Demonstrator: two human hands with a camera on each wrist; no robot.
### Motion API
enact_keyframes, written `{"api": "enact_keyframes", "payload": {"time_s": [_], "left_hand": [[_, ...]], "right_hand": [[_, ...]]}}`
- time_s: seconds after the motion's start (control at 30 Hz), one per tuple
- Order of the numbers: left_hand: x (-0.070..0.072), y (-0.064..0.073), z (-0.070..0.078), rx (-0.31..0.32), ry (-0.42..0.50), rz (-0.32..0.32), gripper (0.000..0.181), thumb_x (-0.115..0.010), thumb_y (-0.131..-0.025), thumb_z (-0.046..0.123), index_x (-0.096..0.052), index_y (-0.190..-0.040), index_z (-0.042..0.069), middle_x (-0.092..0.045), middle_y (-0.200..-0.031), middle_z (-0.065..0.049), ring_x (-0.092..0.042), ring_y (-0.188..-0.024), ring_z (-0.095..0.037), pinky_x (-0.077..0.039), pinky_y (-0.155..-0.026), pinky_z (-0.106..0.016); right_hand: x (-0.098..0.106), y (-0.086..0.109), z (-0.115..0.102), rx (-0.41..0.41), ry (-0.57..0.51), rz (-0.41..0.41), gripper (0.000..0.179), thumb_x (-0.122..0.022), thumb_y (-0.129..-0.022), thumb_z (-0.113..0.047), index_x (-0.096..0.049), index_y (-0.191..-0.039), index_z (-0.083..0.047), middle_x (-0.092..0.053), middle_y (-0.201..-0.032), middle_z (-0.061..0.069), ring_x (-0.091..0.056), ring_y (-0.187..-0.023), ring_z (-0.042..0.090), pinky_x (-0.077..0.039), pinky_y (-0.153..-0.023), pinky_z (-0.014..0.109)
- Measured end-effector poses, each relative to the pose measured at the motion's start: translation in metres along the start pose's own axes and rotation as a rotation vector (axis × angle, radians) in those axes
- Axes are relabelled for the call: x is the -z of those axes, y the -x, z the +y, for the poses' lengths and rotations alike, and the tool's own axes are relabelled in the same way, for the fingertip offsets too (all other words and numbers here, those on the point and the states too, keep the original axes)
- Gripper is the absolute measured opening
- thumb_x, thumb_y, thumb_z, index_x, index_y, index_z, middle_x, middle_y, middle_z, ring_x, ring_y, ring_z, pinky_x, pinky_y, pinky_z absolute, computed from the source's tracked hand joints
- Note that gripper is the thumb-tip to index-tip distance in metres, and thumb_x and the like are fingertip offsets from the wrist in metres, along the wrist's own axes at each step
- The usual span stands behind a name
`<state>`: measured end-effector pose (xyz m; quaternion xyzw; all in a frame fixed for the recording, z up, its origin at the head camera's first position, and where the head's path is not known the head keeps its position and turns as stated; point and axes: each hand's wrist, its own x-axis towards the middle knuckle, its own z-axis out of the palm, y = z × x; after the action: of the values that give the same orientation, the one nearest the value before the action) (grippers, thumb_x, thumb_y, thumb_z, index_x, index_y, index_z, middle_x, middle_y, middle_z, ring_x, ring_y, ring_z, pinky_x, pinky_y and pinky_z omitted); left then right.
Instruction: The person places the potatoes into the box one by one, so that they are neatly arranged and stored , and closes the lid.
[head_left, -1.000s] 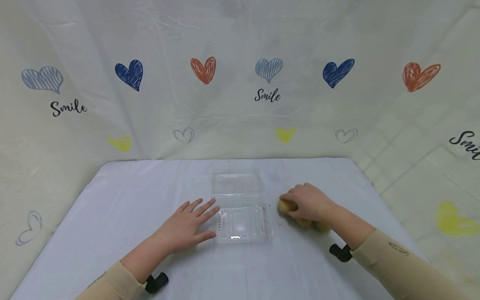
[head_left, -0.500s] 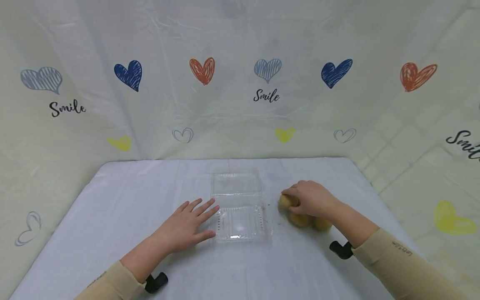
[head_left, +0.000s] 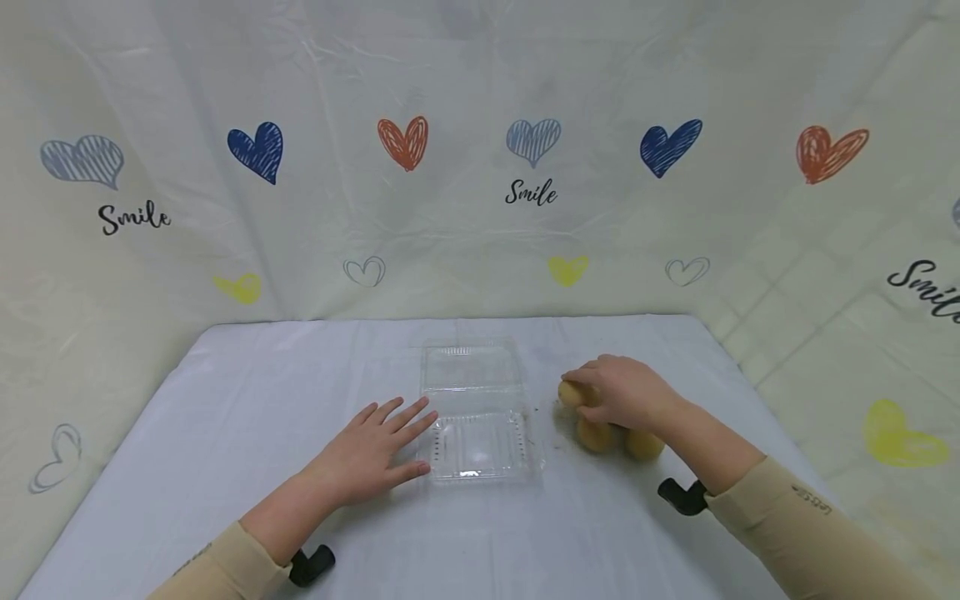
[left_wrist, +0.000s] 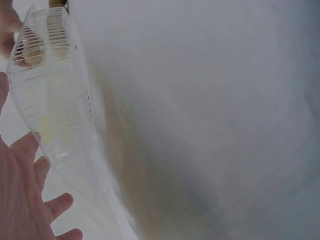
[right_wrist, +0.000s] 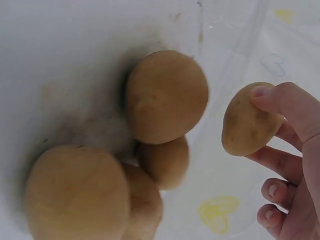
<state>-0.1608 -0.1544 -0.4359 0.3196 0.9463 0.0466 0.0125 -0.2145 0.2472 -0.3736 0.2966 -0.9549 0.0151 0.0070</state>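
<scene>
My right hand [head_left: 626,392] pinches a small tan potato [right_wrist: 250,120] between thumb and fingers, raised over the other potatoes in the right wrist view. Beneath it, several more potatoes [right_wrist: 167,95] lie bunched together on the white cloth; the hand hides part of the bunch in the head view. A clear plastic clamshell box [head_left: 480,450] lies unfolded at the middle of the table, its lid [head_left: 472,367] laid back on the far side. Fingers of my left hand [head_left: 367,458] are spread straight, with the tips right at the box's left edge.
A white cloth [head_left: 247,400] covers the table, with dark specks and smudges around the potatoes. Behind it hangs a pale curtain [head_left: 450,217] printed with hearts and "Smile". Black wrist cameras [head_left: 682,497] stick out below both tan sleeves.
My right hand has lifted one potato up off the bunch, uncovering the others below. The left hand and the box stay where they were.
</scene>
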Motion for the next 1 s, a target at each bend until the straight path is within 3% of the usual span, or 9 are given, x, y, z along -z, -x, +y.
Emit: {"api": "enact_keyframes", "payload": {"time_s": [0.2,0.43,0.77,1.0], "left_hand": [[0.000,0.000,0.000,0.004,0.005,0.000,0.076,-0.041,-0.096,0.068,-0.026,-0.159,0.028,-0.017,-0.165,0.007,-0.023,-0.148,-0.033,-0.020,-0.117,-0.058],[0.001,0.000,0.000,0.000,-0.001,-0.007,0.080,-0.029,-0.094,0.076,-0.024,-0.159,0.028,-0.017,-0.165,0.006,-0.023,-0.148,-0.032,-0.020,-0.117,-0.057],[0.003,-0.002,0.001,0.016,0.005,-0.032,0.079,-0.033,-0.095,0.074,-0.024,-0.159,0.029,-0.016,-0.165,0.007,-0.021,-0.149,-0.031,-0.019,-0.117,-0.057],[0.002,0.000,0.001,0.012,0.012,-0.023,0.079,-0.032,-0.095,0.074,-0.025,-0.159,0.029,-0.016,-0.165,0.007,-0.023,-0.148,-0.032,-0.020,-0.117,-0.057]], "right_hand": [[0.009,-0.008,-0.017,-0.005,-0.107,0.018,0.044,-0.077,-0.084,-0.034,-0.070,-0.126,-0.023,-0.070,-0.115,-0.008,-0.061,-0.102,0.016,-0.052,-0.085,0.039],[0.009,-0.025,-0.042,0.056,-0.192,-0.033,0.046,-0.077,-0.084,-0.032,-0.069,-0.128,-0.022,-0.069,-0.116,-0.008,-0.062,-0.106,0.017,-0.052,-0.090,0.038],[-0.002,-0.045,-0.079,0.177,-0.106,-0.112,0.042,-0.077,-0.084,-0.032,-0.070,-0.125,-0.022,-0.070,-0.113,-0.009,-0.062,-0.106,0.012,-0.052,-0.088,0.033],[-0.021,-0.057,-0.098,0.232,0.042,-0.162,0.037,-0.079,-0.083,-0.034,-0.071,-0.117,-0.025,-0.067,-0.094,-0.012,-0.057,-0.082,0.008,-0.050,-0.071,0.028]]}}
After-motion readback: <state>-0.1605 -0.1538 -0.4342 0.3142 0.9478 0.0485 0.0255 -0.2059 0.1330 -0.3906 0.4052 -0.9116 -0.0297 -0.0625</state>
